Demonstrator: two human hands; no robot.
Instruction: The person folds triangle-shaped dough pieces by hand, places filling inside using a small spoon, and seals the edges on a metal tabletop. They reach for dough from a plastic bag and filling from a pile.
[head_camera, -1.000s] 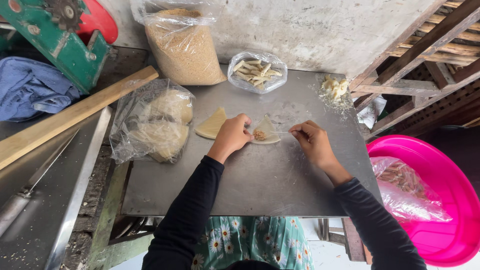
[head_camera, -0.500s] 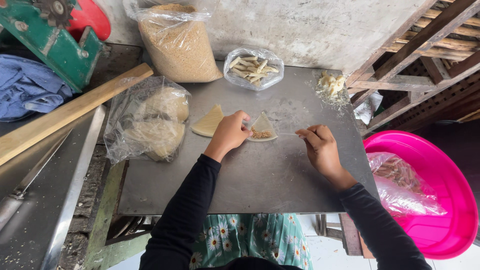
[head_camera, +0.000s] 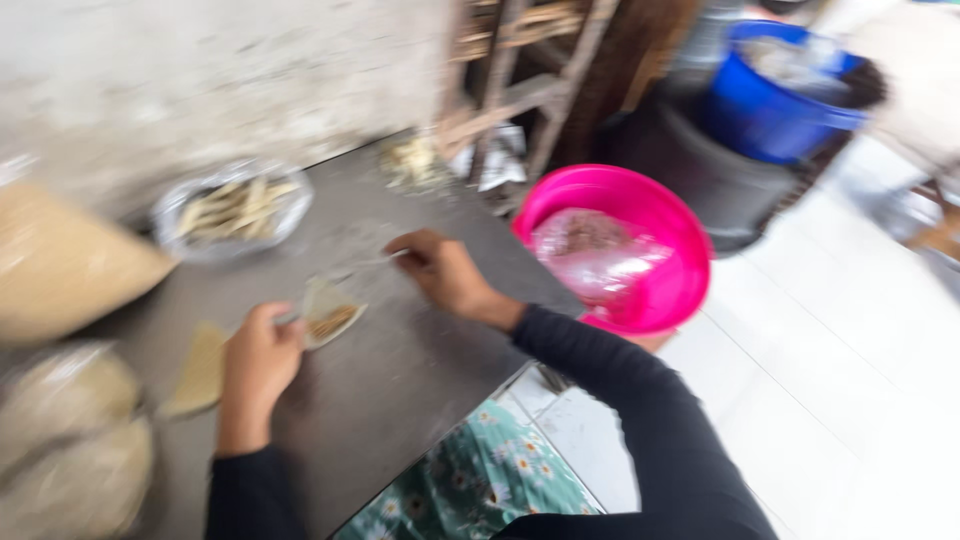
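Observation:
The view is motion-blurred. My left hand (head_camera: 258, 350) pinches the left edge of a pale triangular dough wrapper (head_camera: 330, 315) that lies on the dark metal table (head_camera: 400, 390) with brown filling on it. My right hand (head_camera: 445, 272) is just right of the wrapper and grips a thin pale utensil (head_camera: 370, 264) that points toward it. A second flat wrapper (head_camera: 200, 370) lies to the left of my left hand.
A clear bag of pale sticks (head_camera: 232, 208) sits behind the wrappers. A bag of brown crumbs (head_camera: 60, 265) and a bag of dough (head_camera: 60, 440) are at the left. A pink basin (head_camera: 660, 290) holding a plastic bag stands right of the table, with a blue bucket (head_camera: 775, 100) beyond.
The camera has swung to the right, so the basin and bucket now fill the right side. Both hands stay at the filled wrapper, the right one slightly farther from it.

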